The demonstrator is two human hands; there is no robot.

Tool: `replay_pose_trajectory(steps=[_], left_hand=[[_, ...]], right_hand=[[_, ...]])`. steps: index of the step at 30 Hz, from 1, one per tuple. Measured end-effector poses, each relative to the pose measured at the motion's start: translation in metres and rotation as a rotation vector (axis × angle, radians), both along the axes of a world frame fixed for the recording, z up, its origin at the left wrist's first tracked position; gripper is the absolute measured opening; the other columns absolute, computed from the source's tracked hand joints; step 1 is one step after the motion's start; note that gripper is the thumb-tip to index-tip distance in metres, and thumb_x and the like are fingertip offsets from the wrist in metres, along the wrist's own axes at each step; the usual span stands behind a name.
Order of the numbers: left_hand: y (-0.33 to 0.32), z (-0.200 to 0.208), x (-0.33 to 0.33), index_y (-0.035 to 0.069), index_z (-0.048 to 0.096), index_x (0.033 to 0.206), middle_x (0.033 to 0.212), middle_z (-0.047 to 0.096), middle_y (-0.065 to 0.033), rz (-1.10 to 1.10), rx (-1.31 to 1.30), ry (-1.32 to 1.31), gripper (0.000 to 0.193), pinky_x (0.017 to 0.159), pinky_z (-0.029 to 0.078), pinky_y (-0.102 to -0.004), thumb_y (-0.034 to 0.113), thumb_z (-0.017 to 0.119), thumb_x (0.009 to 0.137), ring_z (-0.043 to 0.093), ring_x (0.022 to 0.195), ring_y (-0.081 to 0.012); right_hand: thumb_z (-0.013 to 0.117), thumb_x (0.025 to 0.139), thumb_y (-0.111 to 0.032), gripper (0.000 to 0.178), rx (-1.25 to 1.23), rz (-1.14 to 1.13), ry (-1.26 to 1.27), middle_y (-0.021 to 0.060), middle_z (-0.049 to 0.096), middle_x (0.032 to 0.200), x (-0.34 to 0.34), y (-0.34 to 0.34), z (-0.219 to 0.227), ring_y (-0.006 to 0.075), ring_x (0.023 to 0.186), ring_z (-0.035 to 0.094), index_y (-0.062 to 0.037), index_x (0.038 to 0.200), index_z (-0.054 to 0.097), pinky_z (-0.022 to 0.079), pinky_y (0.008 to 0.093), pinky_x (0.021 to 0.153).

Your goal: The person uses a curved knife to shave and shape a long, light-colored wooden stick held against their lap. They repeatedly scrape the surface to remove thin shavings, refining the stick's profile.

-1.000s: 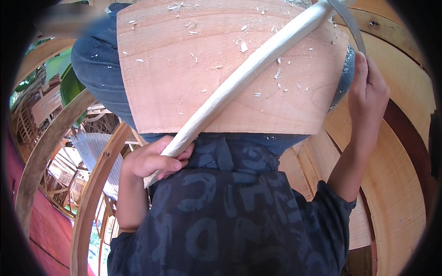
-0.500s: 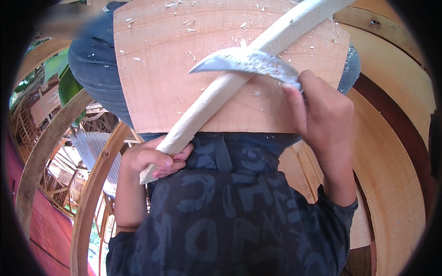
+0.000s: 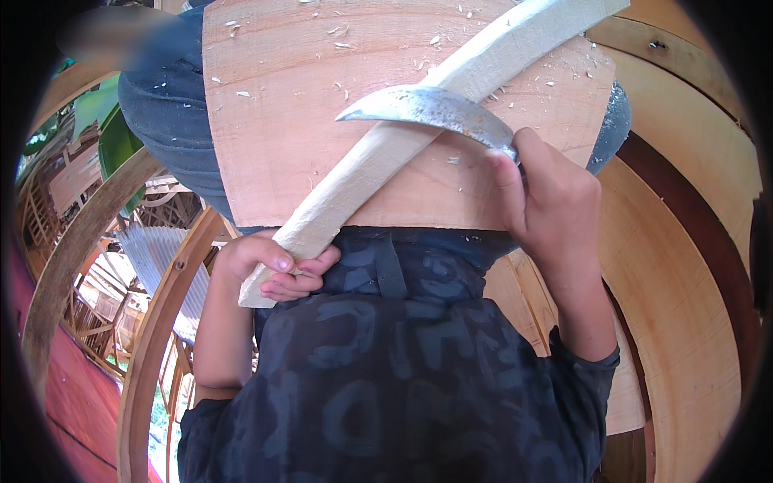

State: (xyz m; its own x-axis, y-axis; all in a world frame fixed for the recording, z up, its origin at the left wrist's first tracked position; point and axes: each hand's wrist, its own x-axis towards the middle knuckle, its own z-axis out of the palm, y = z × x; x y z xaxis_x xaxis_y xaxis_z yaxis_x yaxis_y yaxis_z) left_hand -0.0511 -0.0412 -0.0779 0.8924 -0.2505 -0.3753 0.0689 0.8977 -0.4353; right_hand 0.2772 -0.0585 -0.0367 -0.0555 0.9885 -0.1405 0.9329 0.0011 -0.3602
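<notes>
A long pale wooden stick (image 3: 354, 177) runs slantwise from near my waist up to the far right, across a broad reddish board (image 3: 274, 137) on my lap. My left hand (image 3: 282, 266) is closed round the stick's near end. Closed on the grip end of a curved knife (image 3: 435, 109), my right hand (image 3: 551, 189) is at the board's right side. The grey, speckled blade lies across the middle of the stick, its point toward the left. The knife's handle is hidden inside my fingers.
Wood shavings (image 3: 342, 46) are scattered over the board. Curved planks (image 3: 684, 306) rise along my right. A wooden rib (image 3: 165, 322) stands on my left, with corrugated sheeting (image 3: 165, 266) and thin sticks beyond it. My bent leg (image 3: 169, 121) is beside the board.
My right hand has shifted slightly left with the knife, and more of the blade's flat shows. The stick's near end and my left hand sit slightly higher in view.
</notes>
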Motion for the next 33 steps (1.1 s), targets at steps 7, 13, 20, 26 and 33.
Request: replay_pose_trajectory(steps=[7, 13, 20, 26, 33], left_hand=[[0.000, 0.003, 0.004, 0.005, 0.037, 0.081, 0.056, 0.041, 0.0015, 0.020, -0.026, -0.015, 0.039, 0.033, 0.033, -0.0157, 0.023, 0.071, 0.075, 0.042, 0.041, -0.0031], [-0.004, 0.001, 0.005, 0.006, 0.037, 0.080, 0.055, 0.041, 0.0013, 0.006, -0.003, -0.028, 0.039, 0.033, 0.033, -0.0157, 0.023, 0.071, 0.075, 0.042, 0.041, -0.0031], [0.004, 0.005, 0.006, 0.007, 0.037, 0.080, 0.056, 0.041, 0.0017, -0.022, 0.008, -0.023, 0.038, 0.034, 0.033, -0.0168, 0.024, 0.070, 0.076, 0.042, 0.041, -0.0029], [0.008, 0.017, 0.004, 0.006, 0.040, 0.081, 0.057, 0.041, 0.0028, -0.150, 0.287, 0.076, 0.031, 0.038, 0.034, -0.0190, 0.021, 0.067, 0.077, 0.043, 0.043, -0.0043], [0.028, 0.060, -0.015, 0.005, 0.043, 0.082, 0.066, 0.048, 0.0018, -0.421, 0.847, 0.198, 0.025, 0.041, 0.038, -0.0213, 0.020, 0.063, 0.079, 0.045, 0.046, -0.0053]], right_hand=[[0.057, 0.094, -0.040, 0.037, 0.059, -0.292, -0.127, 0.0122, 0.058, 0.063, 0.042, 0.024, -0.015, 0.0326, 0.056, 0.060, -0.0067, 0.078, 0.057, 0.044, 0.0395, 0.050], [0.058, 0.095, -0.036, 0.034, 0.002, -0.377, -0.055, 0.0131, 0.060, 0.063, 0.064, 0.017, -0.002, 0.0327, 0.056, 0.060, -0.0061, 0.079, 0.059, 0.045, 0.0390, 0.051], [0.055, 0.096, -0.038, 0.037, -0.038, -0.303, -0.085, 0.0171, 0.059, 0.065, 0.028, 0.025, -0.008, 0.0357, 0.060, 0.060, -0.0041, 0.082, 0.061, 0.046, 0.0418, 0.055], [0.053, 0.098, -0.044, 0.046, 0.071, -0.578, 0.012, 0.0120, 0.050, 0.057, 0.122, 0.022, -0.013, 0.0185, 0.055, 0.051, 0.0005, 0.095, 0.064, 0.041, 0.0326, 0.054], [0.062, 0.093, -0.041, 0.041, 0.101, -0.577, 0.366, 0.0103, 0.042, 0.049, 0.042, 0.006, -0.018, 0.0187, 0.043, 0.045, -0.0006, 0.086, 0.060, 0.037, 0.0324, 0.046]])
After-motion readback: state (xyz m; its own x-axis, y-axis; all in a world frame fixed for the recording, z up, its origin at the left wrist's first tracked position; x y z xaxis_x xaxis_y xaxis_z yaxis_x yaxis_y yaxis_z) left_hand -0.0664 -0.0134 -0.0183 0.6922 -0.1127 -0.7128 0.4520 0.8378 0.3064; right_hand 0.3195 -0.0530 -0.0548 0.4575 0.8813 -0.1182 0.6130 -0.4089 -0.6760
